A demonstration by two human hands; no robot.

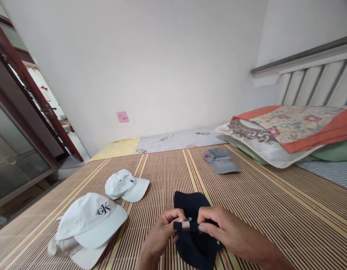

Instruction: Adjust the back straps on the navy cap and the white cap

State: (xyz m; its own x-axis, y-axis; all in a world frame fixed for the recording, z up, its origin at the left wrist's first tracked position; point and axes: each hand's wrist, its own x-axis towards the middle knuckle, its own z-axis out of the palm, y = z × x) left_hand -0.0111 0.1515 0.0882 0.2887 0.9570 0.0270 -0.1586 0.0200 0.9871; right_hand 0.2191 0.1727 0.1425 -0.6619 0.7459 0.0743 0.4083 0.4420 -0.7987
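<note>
A: We're at the bottom centre of the frame, where our left hand (162, 233) and our right hand (230, 228) are both on the dark cap (189, 201). What's the grip?

B: Both closed in a pinch! Our left hand nips the left end of the cap's narrow strap (194, 227), our right hand has the strap's right part between thumb and fingers, and a pale, shiny buckle (186, 225) shows between them.

A: And the cap itself?

B: Hollow side towards us, on the striped mat (151, 217), just below the middle of the frame.

A: Over to the lower left: we have a white cap with CK lettering (90, 217) lying partly over a beige cap (87, 257).

B: Just above and right of those, a smaller white cap with a dark emblem (127, 185), and right of centre, farther up, a grey cap (221, 161) with a red mark.

A: At the right edge we find stacked pillows (300, 125), with orange and flowered cloth on top; left of centre, a pink note (122, 117) sits on the white wall (162, 67).
</note>
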